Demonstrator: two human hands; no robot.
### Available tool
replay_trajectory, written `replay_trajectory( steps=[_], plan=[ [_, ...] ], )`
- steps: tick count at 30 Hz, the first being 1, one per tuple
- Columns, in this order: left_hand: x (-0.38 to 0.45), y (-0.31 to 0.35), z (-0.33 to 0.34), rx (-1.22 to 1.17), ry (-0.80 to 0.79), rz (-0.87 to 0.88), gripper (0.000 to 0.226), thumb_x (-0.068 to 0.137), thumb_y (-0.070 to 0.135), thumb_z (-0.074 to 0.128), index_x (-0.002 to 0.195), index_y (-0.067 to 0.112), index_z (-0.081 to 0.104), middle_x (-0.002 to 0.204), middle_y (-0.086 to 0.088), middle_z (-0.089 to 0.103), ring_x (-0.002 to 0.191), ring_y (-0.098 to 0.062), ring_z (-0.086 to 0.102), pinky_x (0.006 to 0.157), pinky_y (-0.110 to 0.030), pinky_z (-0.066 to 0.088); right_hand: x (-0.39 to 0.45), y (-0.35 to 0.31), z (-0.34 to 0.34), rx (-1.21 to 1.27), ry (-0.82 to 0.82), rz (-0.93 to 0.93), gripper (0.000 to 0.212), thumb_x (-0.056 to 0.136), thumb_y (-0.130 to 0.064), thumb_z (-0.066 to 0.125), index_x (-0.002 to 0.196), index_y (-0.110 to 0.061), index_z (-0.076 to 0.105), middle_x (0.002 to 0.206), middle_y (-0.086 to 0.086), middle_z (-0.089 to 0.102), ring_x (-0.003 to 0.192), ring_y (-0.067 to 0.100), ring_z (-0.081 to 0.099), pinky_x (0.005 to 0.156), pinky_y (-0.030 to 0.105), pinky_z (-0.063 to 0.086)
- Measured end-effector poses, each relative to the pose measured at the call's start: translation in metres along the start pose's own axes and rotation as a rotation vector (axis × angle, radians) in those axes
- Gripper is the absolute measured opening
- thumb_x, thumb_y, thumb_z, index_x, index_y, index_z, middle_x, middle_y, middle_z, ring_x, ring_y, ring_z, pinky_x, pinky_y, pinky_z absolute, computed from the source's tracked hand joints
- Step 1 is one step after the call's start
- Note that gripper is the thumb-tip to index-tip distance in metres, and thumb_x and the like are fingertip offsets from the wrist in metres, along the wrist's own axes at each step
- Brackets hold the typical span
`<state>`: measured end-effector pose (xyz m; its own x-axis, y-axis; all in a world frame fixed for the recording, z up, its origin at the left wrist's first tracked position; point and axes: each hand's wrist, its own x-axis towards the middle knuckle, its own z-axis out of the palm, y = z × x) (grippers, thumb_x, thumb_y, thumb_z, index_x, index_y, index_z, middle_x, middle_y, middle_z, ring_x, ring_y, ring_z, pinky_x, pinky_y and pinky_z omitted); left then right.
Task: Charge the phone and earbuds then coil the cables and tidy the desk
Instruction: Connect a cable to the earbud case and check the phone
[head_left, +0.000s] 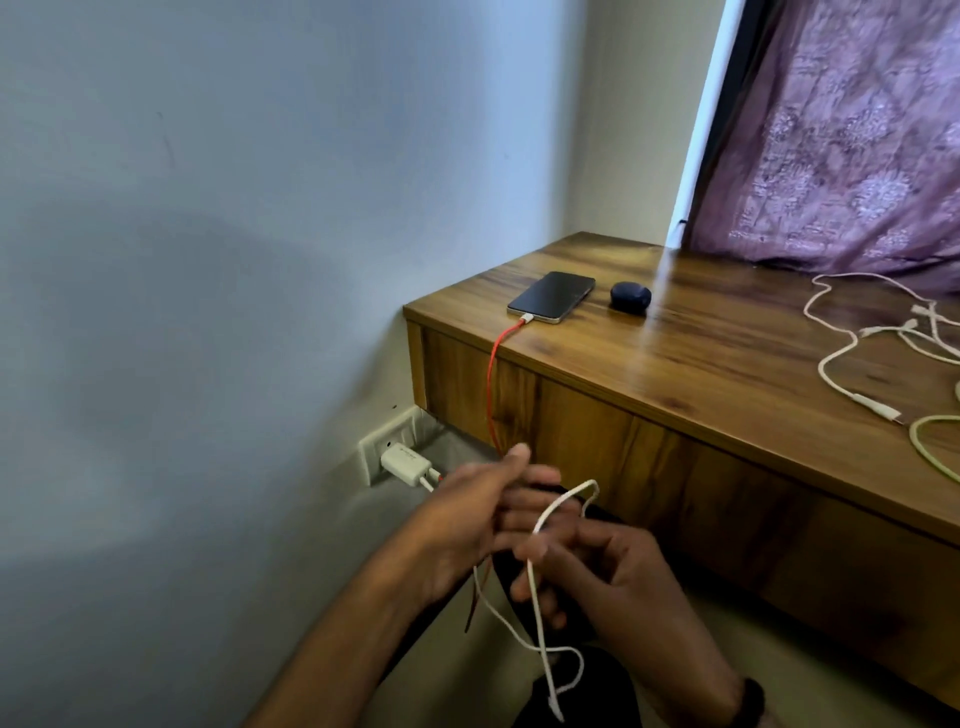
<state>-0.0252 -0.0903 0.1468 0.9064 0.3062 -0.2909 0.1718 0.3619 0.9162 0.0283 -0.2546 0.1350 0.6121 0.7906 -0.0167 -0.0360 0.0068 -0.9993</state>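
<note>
A dark phone (551, 296) lies at the left end of the wooden desk (727, 358), with a red cable (492, 384) plugged into it and running down to a white charger (405, 464) in the wall socket. Beside the phone sits a dark blue earbuds case (630, 297). Below the desk front, my right hand (597, 577) pinches a white cable (540, 613) that loops up over its fingers and hangs down. My left hand (483, 512) is held next to it with fingers stretched toward the cable; whether it grips the cable is unclear.
Several loose white cables (852, 343) and a pale green one (930, 452) lie tangled at the right end of the desk. A purple curtain (841, 135) hangs behind it. The wall socket plate (376, 447) sits low on the left wall.
</note>
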Motion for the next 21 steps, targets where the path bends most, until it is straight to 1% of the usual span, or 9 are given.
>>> replay_trajectory(
  steps=[2, 4, 6, 7, 9, 12, 15, 17, 21],
  plan=[
    [0.006, 0.026, 0.016, -0.081, -0.030, 0.043, 0.046, 0.105, 0.036, 0.051, 0.126, -0.003, 0.064, 0.105, -0.026, 0.075, 0.087, -0.027, 0.077, 0.078, -0.035, 0.065, -0.002, -0.014, 0.002, -0.131, -0.095, -0.018, 0.022, 0.091, -0.028, 0.072, 0.090, -0.007, 0.079, 0.082, 0.012, 0.080, 0.064, 0.016, 0.065, 0.063, 0.025, 0.053],
    [0.011, 0.055, 0.032, -0.155, -0.069, 0.093, 0.045, 0.103, 0.031, 0.057, 0.127, -0.007, 0.063, 0.102, -0.025, 0.076, 0.080, -0.024, 0.077, 0.073, -0.034, 0.065, -0.001, -0.028, -0.004, -0.211, -0.140, -0.059, 0.025, 0.090, -0.033, 0.073, 0.089, -0.008, 0.079, 0.083, 0.009, 0.080, 0.065, 0.013, 0.067, 0.066, 0.025, 0.054],
    [0.015, 0.085, 0.048, -0.177, -0.114, 0.142, 0.046, 0.100, 0.025, 0.063, 0.129, -0.011, 0.059, 0.100, -0.026, 0.075, 0.076, -0.023, 0.076, 0.068, -0.030, 0.065, 0.004, -0.043, -0.014, -0.293, -0.151, -0.139, 0.021, 0.094, -0.026, 0.072, 0.087, -0.008, 0.078, 0.082, 0.008, 0.080, 0.065, 0.011, 0.066, 0.067, 0.025, 0.054],
    [0.018, 0.100, 0.057, -0.180, -0.135, 0.160, 0.044, 0.100, 0.022, 0.064, 0.127, -0.012, 0.059, 0.100, -0.028, 0.074, 0.074, -0.023, 0.075, 0.066, -0.028, 0.065, 0.008, -0.052, -0.020, -0.343, -0.153, -0.184, 0.019, 0.097, -0.022, 0.071, 0.086, -0.007, 0.077, 0.082, 0.007, 0.079, 0.065, 0.011, 0.066, 0.066, 0.025, 0.053],
    [0.026, 0.126, 0.074, -0.193, -0.149, 0.184, 0.025, 0.102, 0.014, 0.060, 0.112, -0.010, 0.060, 0.100, -0.030, 0.070, 0.068, -0.022, 0.071, 0.059, -0.023, 0.061, 0.018, -0.065, -0.030, -0.425, -0.187, -0.241, 0.018, 0.098, -0.021, 0.070, 0.088, -0.007, 0.076, 0.083, 0.007, 0.079, 0.066, 0.009, 0.066, 0.066, 0.023, 0.052],
    [0.051, 0.165, 0.097, -0.144, -0.028, 0.270, 0.013, 0.106, 0.010, 0.051, 0.099, -0.001, 0.054, 0.090, -0.026, 0.066, 0.058, -0.019, 0.062, 0.043, -0.017, 0.050, 0.037, -0.087, -0.053, -0.532, -0.241, -0.260, 0.018, 0.099, -0.021, 0.069, 0.089, -0.007, 0.074, 0.084, 0.007, 0.080, 0.066, 0.010, 0.066, 0.065, 0.024, 0.052],
    [0.088, 0.195, 0.103, 0.004, 0.150, 0.380, 0.024, 0.109, 0.014, 0.043, 0.091, 0.002, 0.055, 0.085, -0.017, 0.064, 0.046, -0.009, 0.047, 0.036, -0.015, 0.034, 0.054, -0.104, -0.074, -0.672, -0.340, -0.274, 0.019, 0.099, -0.027, 0.069, 0.088, -0.012, 0.076, 0.086, 0.002, 0.081, 0.071, 0.019, 0.069, 0.069, 0.036, 0.055],
    [0.110, 0.204, 0.103, 0.115, 0.223, 0.427, 0.029, 0.108, 0.017, 0.043, 0.087, 0.003, 0.057, 0.084, -0.012, 0.063, 0.046, -0.008, 0.038, 0.037, -0.016, 0.027, 0.064, -0.110, -0.085, -0.685, -0.370, -0.250, 0.022, 0.099, -0.029, 0.069, 0.091, -0.010, 0.077, 0.088, 0.002, 0.081, 0.072, 0.015, 0.070, 0.073, 0.033, 0.056],
    [0.138, 0.200, 0.103, 0.190, 0.264, 0.477, 0.021, 0.105, 0.022, 0.053, 0.102, 0.006, 0.067, 0.074, -0.002, 0.063, 0.047, -0.009, 0.034, 0.037, -0.014, 0.029, 0.093, -0.121, -0.111, -0.733, -0.341, -0.210, 0.020, 0.097, -0.034, 0.072, 0.097, -0.015, 0.079, 0.091, 0.000, 0.080, 0.075, 0.010, 0.072, 0.076, 0.026, 0.058]
  ],
)
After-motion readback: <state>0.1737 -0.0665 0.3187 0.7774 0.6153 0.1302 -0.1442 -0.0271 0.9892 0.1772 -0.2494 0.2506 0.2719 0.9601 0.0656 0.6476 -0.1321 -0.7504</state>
